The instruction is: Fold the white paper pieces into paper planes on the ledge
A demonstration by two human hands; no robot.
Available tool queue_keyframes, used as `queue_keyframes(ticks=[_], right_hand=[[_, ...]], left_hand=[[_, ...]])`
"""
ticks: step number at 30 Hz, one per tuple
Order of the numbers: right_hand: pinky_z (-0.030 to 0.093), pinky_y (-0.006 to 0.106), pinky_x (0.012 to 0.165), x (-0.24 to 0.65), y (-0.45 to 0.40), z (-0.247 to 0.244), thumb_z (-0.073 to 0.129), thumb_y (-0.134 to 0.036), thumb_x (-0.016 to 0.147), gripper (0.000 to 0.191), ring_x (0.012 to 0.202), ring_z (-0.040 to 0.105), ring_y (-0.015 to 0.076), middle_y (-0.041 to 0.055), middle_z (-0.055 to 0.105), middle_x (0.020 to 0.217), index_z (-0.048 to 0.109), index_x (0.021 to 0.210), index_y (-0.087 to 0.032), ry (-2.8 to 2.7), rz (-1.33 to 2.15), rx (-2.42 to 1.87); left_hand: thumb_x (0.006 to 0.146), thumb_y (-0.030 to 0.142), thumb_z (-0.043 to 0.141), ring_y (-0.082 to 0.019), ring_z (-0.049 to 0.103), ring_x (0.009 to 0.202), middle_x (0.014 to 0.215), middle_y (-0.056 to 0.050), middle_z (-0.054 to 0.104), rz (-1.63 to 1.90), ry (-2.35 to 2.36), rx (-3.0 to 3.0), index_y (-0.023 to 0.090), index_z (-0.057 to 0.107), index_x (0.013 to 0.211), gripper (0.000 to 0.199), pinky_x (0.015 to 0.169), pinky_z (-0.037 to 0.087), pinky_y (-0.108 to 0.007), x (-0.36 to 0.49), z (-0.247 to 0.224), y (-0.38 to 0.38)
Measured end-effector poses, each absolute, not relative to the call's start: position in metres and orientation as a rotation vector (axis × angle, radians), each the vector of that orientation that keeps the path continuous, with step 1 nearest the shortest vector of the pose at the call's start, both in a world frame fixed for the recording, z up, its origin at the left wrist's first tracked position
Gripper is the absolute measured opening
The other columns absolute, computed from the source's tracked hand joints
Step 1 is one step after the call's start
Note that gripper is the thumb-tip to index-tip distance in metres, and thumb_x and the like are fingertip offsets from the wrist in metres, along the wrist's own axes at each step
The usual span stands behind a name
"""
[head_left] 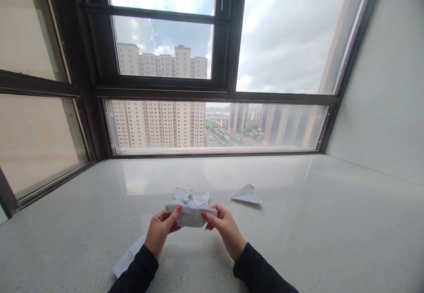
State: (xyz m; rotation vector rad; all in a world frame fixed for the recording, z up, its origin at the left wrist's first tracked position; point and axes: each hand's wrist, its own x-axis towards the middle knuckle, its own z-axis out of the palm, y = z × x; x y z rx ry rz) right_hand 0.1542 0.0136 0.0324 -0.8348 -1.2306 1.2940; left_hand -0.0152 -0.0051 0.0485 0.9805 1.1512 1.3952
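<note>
Between my two hands is a piece of folded white paper (191, 219), held above the pale sill with its long folded edge toward the top. My left hand (161, 229) pinches its left end, thumb on the near face. At the right end, my right hand (224, 227) grips it the same way, with the thumb in front and fingers partly hidden behind. Just beyond the held paper lie folded white paper shapes (183, 193), partly covered by it.
A white paper plane (247, 195) rests on the speckled sill (314, 222) to the right. Another folded white paper (127, 257) lies at the lower left, partly under my left sleeve. Dark window frames (215, 95) stand behind the sill, and a white wall rises at the right.
</note>
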Motion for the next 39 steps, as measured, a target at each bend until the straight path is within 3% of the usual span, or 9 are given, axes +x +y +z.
queue_keyframes(ticks=[11,39], right_hand=[[0.033,0.020,0.044,0.1565,0.0141,0.0329,0.069,-0.035,0.058,0.026,0.044,0.042,0.0066,-0.0043,0.051,0.050,0.053,0.062,-0.014,-1.134,1.267,-0.792],[0.034,0.021,0.042,0.1569,0.0170,0.0319,0.069,-0.040,0.054,0.031,0.040,0.042,0.0072,-0.0043,0.051,0.046,0.053,0.058,-0.015,-1.185,1.244,-0.864]], left_hand=[[0.049,0.048,0.070,-0.016,0.062,0.055,0.059,-0.007,0.068,1.338,1.089,0.941,0.009,0.067,0.075,0.047,0.056,0.051,-0.025,-0.0168,0.0499,-0.0066],[0.050,0.048,0.068,-0.012,0.056,0.045,0.055,-0.001,0.065,1.386,1.162,1.098,0.012,0.065,0.075,0.044,0.048,0.048,-0.022,-0.0197,0.0457,-0.0015]])
